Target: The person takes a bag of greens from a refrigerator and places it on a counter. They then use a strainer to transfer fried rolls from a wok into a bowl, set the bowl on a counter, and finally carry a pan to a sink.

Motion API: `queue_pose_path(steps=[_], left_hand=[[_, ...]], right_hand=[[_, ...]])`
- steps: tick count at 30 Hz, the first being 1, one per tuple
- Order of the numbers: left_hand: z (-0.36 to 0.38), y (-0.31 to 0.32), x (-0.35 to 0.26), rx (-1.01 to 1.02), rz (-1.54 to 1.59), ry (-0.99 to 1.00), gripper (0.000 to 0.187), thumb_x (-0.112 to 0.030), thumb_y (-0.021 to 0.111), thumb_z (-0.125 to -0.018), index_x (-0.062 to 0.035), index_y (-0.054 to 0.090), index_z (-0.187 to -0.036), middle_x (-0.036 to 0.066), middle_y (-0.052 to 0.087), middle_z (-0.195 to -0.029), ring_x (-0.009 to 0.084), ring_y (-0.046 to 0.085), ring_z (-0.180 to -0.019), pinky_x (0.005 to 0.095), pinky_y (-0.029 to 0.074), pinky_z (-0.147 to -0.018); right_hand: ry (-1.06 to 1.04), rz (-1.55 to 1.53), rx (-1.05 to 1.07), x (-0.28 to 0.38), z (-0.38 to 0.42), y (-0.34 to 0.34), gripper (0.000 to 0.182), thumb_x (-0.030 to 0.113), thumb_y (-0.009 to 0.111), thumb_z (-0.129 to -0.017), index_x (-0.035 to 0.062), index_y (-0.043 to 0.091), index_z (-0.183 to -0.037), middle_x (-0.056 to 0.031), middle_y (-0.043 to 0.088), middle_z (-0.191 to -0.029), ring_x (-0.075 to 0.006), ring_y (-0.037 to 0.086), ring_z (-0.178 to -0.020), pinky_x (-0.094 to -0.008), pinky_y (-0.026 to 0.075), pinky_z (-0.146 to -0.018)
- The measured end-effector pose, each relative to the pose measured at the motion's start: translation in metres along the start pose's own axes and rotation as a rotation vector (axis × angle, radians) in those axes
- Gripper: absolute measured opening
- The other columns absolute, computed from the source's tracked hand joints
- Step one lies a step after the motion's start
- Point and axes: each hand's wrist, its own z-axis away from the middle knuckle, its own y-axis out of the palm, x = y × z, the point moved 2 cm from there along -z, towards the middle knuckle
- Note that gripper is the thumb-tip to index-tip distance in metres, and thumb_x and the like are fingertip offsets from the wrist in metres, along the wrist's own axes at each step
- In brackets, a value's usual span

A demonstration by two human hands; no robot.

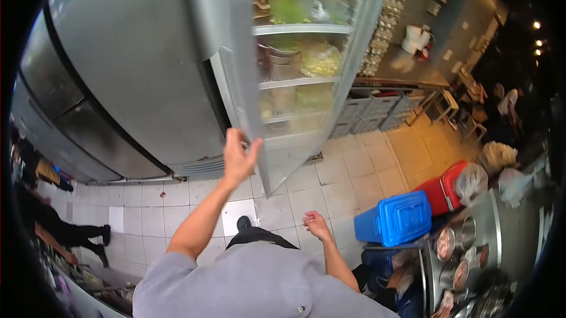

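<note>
My left hand (239, 160) is raised at the lower edge of a glass fridge door (265, 165), thumb and fingers apart, with nothing showing between them. Behind the glass, shelves carry a bag of pale chopped vegetables (320, 60), leafy greens (289, 7) and a metal container (283, 61). Lower and to the right, my right hand (318, 225) hangs over the tiled floor, its fingers loosely bent and holding nothing.
Steel fridge doors (130, 53) line the left. A lidded blue bin (404, 218) and a red bin (446, 188) stand at right, beside a steel counter with metal pots (464, 232). Grey crates (377, 109) sit under a far counter. Another person's legs (76, 229) appear at far left.
</note>
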Motion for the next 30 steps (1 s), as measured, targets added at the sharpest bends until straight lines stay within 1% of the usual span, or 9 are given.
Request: queue_pose_path(steps=[3,5,8,10,15,17,19,23,30], left_hand=[[0.065,0.02,-0.039,0.142,0.024,0.164,0.031,-0.013,0.067,-0.074,-0.001,0.048,-0.095,0.015,0.048,-0.085,0.032,0.052,-0.073,0.0378,0.044,-0.063],[0.094,0.021,-0.06,0.407,0.037,0.141,0.028,-0.01,0.064,-0.076,-0.0023,0.049,-0.098,0.016,0.05,-0.09,0.0344,0.053,-0.082,0.0394,0.046,-0.066],[0.129,0.039,-0.031,0.827,0.061,0.342,0.02,-0.011,0.061,-0.08,-0.0034,0.052,-0.097,0.013,0.052,-0.095,0.031,0.053,-0.089,0.0392,0.045,-0.075],[0.14,0.043,-0.019,1.075,0.022,0.389,0.016,-0.012,0.058,-0.082,-0.0044,0.054,-0.096,0.012,0.053,-0.093,0.0299,0.052,-0.092,0.0398,0.044,-0.079],[0.122,0.051,0.002,1.131,0.009,0.29,0.017,-0.016,0.056,-0.085,-0.0044,0.056,-0.098,0.012,0.055,-0.095,0.0305,0.054,-0.093,0.0399,0.044,-0.081],[0.114,0.056,0.013,1.163,-0.009,0.263,0.019,-0.017,0.055,-0.085,-0.0042,0.056,-0.099,0.012,0.056,-0.097,0.0309,0.055,-0.093,0.04,0.044,-0.081],[0.107,0.063,0.029,1.199,-0.005,0.27,0.02,-0.018,0.055,-0.086,-0.004,0.056,-0.101,0.013,0.057,-0.098,0.0313,0.055,-0.093,0.04,0.044,-0.082],[0.081,0.07,0.053,1.229,0.052,0.27,0.024,-0.017,0.055,-0.086,-0.0056,0.054,-0.107,0.013,0.057,-0.098,0.0318,0.056,-0.092,0.0414,0.045,-0.08],[0.013,0.081,0.091,1.137,0.022,0.329,0.027,-0.018,0.055,-0.086,-0.0064,0.053,-0.11,0.013,0.057,-0.1,0.0319,0.056,-0.094,0.0403,0.045,-0.08]], right_hand=[[-0.118,0.104,0.023,0.018,-0.016,0.004,0.054,0.018,0.067,-0.079,0.0041,0.039,-0.123,-0.0122,0.054,-0.106,-0.0177,0.059,-0.082,-0.0313,0.051,-0.062],[-0.167,0.163,-0.037,0.025,-0.013,-0.003,0.066,0.019,0.07,-0.077,0.0047,0.032,-0.129,-0.0141,0.053,-0.109,-0.0191,0.059,-0.082,-0.0324,0.051,-0.062],[-0.154,0.049,-0.107,0.031,-0.002,-0.02,0.074,0.017,0.072,-0.074,0.0036,0.027,-0.131,-0.0171,0.053,-0.11,-0.0208,0.059,-0.082,-0.0337,0.051,-0.062],[-0.031,0.05,-0.148,0.0,-0.005,-0.038,0.075,0.015,0.073,-0.073,0.0022,0.026,-0.13,-0.0177,0.052,-0.11,-0.0219,0.059,-0.083,-0.0339,0.051,-0.062],[0.053,-0.102,-0.481,-0.04,0.013,-0.095,0.073,0.009,0.073,-0.071,0.002,0.028,-0.127,-0.0158,0.052,-0.109,-0.0226,0.059,-0.084,-0.0333,0.051,-0.058],[-0.195,-0.154,-0.652,-0.042,0.015,-0.116,0.067,0.009,0.074,-0.071,-0.008,0.031,-0.119,-0.0138,0.058,-0.093,-0.0174,0.057,-0.068,-0.0288,0.048,-0.055],[-0.139,-0.238,-0.728,-0.033,0.022,-0.136,0.064,0.005,0.073,-0.07,-0.0005,0.033,-0.12,-0.0118,0.056,-0.1,-0.0165,0.056,-0.066,-0.0282,0.047,-0.05],[0.076,-0.35,-0.876,-0.013,0.02,-0.173,0.059,0.005,0.071,-0.07,0.0116,0.039,-0.119,-0.0049,0.058,-0.092,-0.0136,0.054,-0.064,-0.0268,0.045,-0.047],[0.11,-0.304,-1.052,-0.045,-0.006,-0.208,0.053,0.004,0.065,-0.074,0.0123,0.036,-0.117,-0.0047,0.056,-0.086,-0.0132,0.054,-0.064,-0.0259,0.044,-0.046]])
